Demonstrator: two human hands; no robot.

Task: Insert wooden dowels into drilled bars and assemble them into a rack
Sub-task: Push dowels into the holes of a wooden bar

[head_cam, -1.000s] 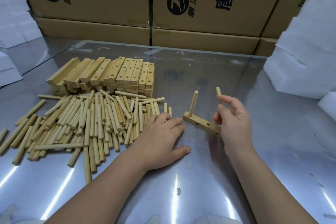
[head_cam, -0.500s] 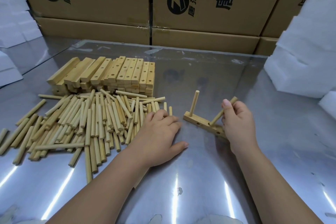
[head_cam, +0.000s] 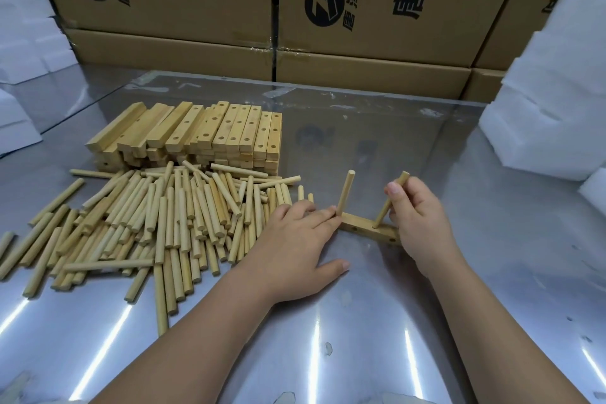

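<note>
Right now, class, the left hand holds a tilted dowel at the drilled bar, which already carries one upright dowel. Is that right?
No: the head view shows the right hand holding the tilted dowel at the drilled bar, which already carries one upright dowel. The left hand rests flat on the table.

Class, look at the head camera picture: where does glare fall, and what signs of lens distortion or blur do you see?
Head view: white glare streaks cross the shiny table near the bottom edge; wide-angle distortion makes the cardboard boxes lean outward at the sides; the dowel pile looks sharp, no motion blur.
</note>
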